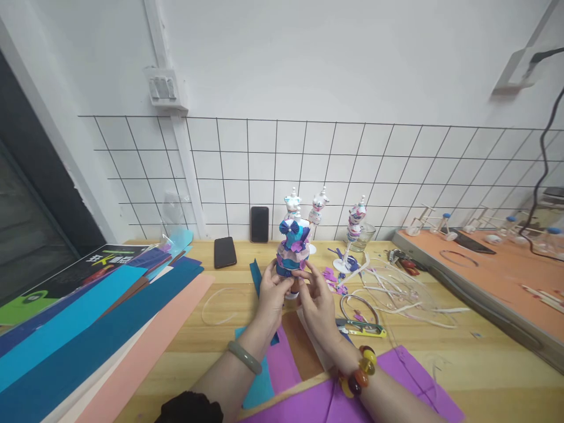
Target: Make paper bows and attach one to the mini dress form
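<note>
One dressed miniature dress form, held in two grips

Left grip: curled; thumb and fingers are holding the lower left of the skirt.
Right grip: nearly closed; thumb and fingertips are pinching the skirt's lower front.
Dress form: one; it is standing upright between both grips, mid-desk. Whether its white stand is resting on the wood, I cannot tell.
Handling, by my estimate: light; body stiff, skirt tiers soft and easily creased. I am favouring the waist or stand for holding, and sparing the blue bow.
Behind: two rear forms are standing close; a third form is standing apart, rightward.
Right: yellow-edged snips are lying near the right wrist.
Left: coloured sheets are fanning outward; two phones are sitting beyond, one flat, one propped.
</note>
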The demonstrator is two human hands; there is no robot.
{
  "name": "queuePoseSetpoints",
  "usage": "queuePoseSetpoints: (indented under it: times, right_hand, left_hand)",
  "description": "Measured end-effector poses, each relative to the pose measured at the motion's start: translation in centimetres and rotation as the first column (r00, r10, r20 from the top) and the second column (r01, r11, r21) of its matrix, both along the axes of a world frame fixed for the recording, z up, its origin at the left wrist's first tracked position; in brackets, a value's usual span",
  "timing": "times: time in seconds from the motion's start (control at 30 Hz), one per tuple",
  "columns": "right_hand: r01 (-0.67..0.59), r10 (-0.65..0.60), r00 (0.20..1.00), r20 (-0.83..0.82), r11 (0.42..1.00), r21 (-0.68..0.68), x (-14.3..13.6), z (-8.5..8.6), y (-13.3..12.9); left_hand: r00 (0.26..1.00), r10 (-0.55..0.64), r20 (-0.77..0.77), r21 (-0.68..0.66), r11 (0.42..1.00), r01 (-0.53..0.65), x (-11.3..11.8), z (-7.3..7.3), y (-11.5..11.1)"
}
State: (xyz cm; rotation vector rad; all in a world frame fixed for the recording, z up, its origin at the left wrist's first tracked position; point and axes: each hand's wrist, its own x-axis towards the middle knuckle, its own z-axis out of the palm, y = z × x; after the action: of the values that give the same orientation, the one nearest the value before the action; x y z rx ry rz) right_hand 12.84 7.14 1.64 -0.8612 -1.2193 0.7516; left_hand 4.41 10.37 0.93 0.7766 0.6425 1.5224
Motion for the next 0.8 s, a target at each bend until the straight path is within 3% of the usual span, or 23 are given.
queuePoseSetpoints:
  times: [0.23, 0.47, 0.63, 0.8]
  right_hand:
    - [0.128, -0.137, 0.982, -0.131, 0.989, -0.070, 1.0, 0.0, 1.0]
    - [0.046, -0.056, 0.994, -0.090, 0.993, -0.113, 0.9, -0.3, 1.6]
    - [0.128, -0.131, 0.986, -0.104, 0.991, -0.031, 0.8, -0.1, 1.0]
    - [0.035, -0.034, 0.997, -0.076, 0.999, 0.010, 0.3, 0.1, 0.3]
  left_hand:
    - [1.000, 0.022, 0.005, -0.026, 0.999, -0.022, 0.0, 0.2, 0.1]
    - [1.000, 0.013, 0.013, -0.046, 0.999, -0.012, 0.1, 0.3, 0.2]
    - [1.000, 0.016, 0.016, -0.045, 0.999, -0.015, 0.0, 0.4, 0.1]
    - [1.000, -0.002, 0.023, -0.023, 1.000, 0.003, 0.0, 0.2, -0.1]
